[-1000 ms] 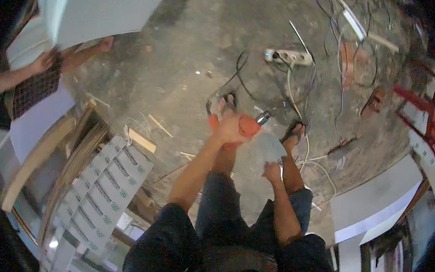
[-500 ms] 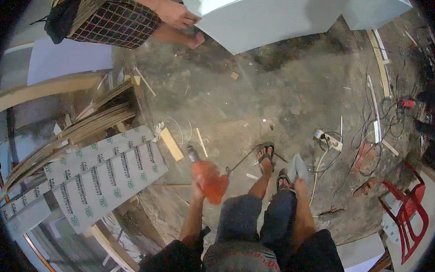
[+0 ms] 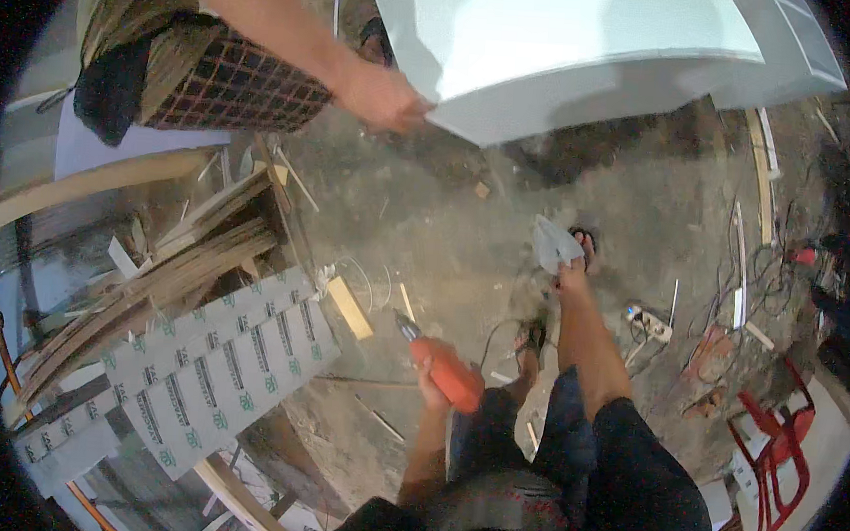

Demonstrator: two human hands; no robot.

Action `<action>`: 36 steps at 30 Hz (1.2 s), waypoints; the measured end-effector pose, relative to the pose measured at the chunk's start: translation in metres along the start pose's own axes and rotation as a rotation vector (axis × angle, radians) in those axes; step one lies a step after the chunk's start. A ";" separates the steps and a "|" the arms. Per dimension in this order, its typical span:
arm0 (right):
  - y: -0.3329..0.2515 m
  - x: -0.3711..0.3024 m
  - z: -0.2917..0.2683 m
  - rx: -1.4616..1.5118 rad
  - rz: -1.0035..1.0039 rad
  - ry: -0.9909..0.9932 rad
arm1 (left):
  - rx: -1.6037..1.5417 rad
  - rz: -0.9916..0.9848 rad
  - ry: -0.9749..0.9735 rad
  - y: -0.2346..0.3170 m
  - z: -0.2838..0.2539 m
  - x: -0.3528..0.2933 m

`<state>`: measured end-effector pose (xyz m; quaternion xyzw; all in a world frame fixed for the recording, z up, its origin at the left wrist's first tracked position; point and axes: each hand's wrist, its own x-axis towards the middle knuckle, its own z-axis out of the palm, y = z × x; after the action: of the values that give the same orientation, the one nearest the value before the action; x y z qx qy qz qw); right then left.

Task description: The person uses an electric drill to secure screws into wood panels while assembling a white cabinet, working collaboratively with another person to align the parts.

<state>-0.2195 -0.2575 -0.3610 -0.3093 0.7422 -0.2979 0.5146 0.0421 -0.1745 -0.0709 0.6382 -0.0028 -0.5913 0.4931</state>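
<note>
My left hand [image 3: 429, 386] is wrapped round an orange-red power drill [image 3: 449, 374], its dark chuck pointing ahead and to the left. Ahead and to the right, my stretched right hand [image 3: 571, 274] grips a translucent plastic bag [image 3: 554, 244]; I cannot make out what is in it. At the far side stands a large white box-like cabinet [image 3: 591, 98]. Another person's hand [image 3: 385, 98] touches its near left corner. Both my hands are apart from the cabinet.
Stacked boards [image 3: 161, 288] and a printed grey-white panel [image 3: 224, 370] lie at left, beside a short wood block [image 3: 349, 308]. To the right are a power strip [image 3: 649, 324], tangled cables, wood strips and a red plastic chair [image 3: 774, 447]. Scraps litter the concrete floor [image 3: 446, 238].
My right hand has reached forward with the plastic bag, and the drill has shifted right. One foot has stepped ahead. The cabinet and the other person sit lower and further right in view.
</note>
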 end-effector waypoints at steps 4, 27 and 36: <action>0.084 0.148 -0.050 -0.287 -0.178 0.196 | 0.053 -0.050 -0.200 -0.033 0.087 0.039; -0.216 -0.100 -0.097 0.436 0.024 -0.014 | 0.446 -0.593 -0.310 -0.037 0.295 0.135; -0.156 -0.090 -0.027 1.137 0.652 0.682 | 1.338 -0.101 -0.916 -0.130 0.255 0.364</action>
<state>-0.1966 -0.2836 -0.1826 0.3512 0.6461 -0.5480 0.3985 -0.1173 -0.4806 -0.3795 0.4917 -0.5284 -0.6886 -0.0700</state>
